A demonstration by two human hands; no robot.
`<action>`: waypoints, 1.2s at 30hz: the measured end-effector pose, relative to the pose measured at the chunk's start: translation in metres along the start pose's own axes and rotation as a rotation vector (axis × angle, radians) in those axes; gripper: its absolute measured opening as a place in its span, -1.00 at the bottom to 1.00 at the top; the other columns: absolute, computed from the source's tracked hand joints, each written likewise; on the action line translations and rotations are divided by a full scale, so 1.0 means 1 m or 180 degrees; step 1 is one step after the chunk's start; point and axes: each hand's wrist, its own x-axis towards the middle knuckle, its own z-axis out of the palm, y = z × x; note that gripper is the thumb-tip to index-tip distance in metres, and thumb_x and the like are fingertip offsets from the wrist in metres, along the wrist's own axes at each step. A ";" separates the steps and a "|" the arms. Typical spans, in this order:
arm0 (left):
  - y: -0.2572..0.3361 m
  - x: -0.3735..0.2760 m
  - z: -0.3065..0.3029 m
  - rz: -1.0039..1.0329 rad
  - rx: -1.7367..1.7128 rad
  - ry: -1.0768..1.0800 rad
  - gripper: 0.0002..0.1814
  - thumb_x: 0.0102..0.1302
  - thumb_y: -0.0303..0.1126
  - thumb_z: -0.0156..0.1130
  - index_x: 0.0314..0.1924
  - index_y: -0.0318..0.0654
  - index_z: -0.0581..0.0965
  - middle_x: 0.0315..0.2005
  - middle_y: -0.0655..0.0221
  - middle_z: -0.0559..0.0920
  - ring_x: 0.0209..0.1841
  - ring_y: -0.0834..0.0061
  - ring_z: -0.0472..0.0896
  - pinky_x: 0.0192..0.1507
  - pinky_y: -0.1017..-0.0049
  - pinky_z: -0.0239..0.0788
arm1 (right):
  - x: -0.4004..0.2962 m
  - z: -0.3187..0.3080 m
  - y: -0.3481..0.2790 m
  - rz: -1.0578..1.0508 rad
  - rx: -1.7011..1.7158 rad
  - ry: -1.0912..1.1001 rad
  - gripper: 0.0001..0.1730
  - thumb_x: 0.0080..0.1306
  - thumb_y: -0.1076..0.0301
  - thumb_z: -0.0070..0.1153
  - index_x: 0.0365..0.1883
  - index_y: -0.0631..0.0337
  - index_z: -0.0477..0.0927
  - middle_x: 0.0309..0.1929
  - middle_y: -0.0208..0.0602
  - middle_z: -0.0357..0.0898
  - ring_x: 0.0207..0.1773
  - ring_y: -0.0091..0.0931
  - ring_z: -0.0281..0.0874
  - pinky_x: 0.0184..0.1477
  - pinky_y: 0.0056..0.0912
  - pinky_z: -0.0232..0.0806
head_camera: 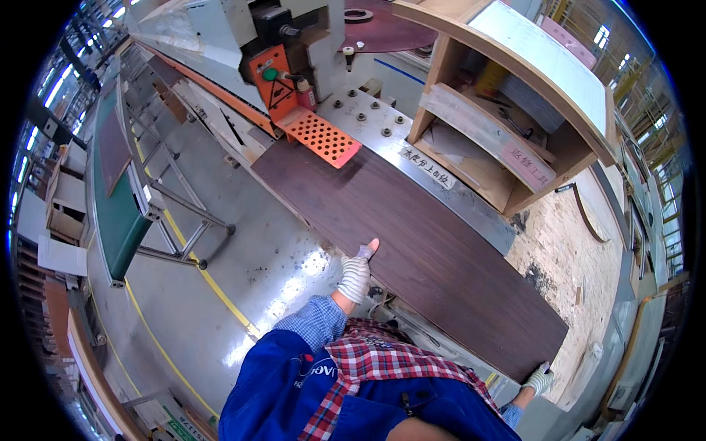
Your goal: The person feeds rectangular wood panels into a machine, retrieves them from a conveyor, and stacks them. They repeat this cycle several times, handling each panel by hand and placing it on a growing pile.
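A long dark brown wood-grain panel (424, 248) lies flat before me, its far end by the orange perforated guard (322, 135) of a machine. My left hand (357, 271), in a striped glove with a bare thumb tip, grips the panel's near long edge around its middle. The thumb rests on the top face; the other fingers are hidden beneath. At the panel's near right corner is my right hand (539, 380), also gloved, holding the end edge. Along the panel's far side runs a metal machine table (386, 129) with several bolts.
A wooden shelf box (480, 110) with tools stands on the machine's right side. Worn plywood (584, 275) lies beyond the panel's right end. At left, a green belt conveyor (118, 231) carries another dark panel (115, 149). A yellow line (209, 284) marks the floor.
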 end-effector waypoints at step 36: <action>0.111 0.117 -0.050 0.1694 0.0767 0.1276 -0.27 0.18 -0.02 0.18 0.15 -0.47 0.24 -0.02 0.13 0.47 -0.03 0.32 0.43 0.08 0.47 0.20 | -0.117 -0.025 -0.137 -0.0616 0.0563 -0.0694 -0.30 0.18 -0.17 -0.06 -0.26 0.48 0.51 -0.28 0.21 0.51 -0.21 -0.03 0.45 -0.11 -0.10 0.28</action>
